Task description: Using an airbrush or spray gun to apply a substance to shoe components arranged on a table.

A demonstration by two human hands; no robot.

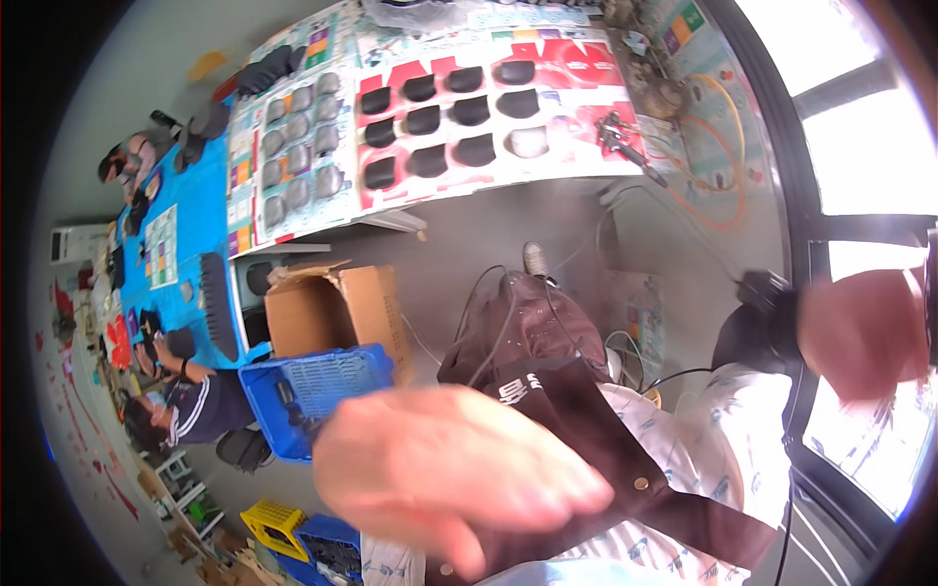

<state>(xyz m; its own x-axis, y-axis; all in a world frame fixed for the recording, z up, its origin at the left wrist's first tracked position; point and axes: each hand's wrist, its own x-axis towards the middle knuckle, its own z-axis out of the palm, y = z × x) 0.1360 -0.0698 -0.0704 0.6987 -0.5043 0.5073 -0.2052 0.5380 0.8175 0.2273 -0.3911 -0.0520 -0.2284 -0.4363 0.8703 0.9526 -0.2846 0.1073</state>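
Note:
My left hand (454, 469) is raised in front of my dark apron (586, 420), large and blurred. Its fingers stretch out toward the right with the thumb apart, and nothing shows in it. My right hand (865, 332) is far out at the right by the window, smeared by motion, so its fingers cannot be made out. A black cuff (762, 327) covers that wrist. Both hands are away from the worktable, where several black curved pieces (427, 161) lie in rows on red and white sheets. A spray gun (620, 142) rests at the table's right end.
Grey curved pieces (298, 156) lie left of the black ones. Below the table stand an open cardboard box (381, 313) and a blue crate (264, 410). A yellow crate (274, 527) sits lower left. An orange hose (738, 146) hangs right. Another person (210, 405) works at a blue table.

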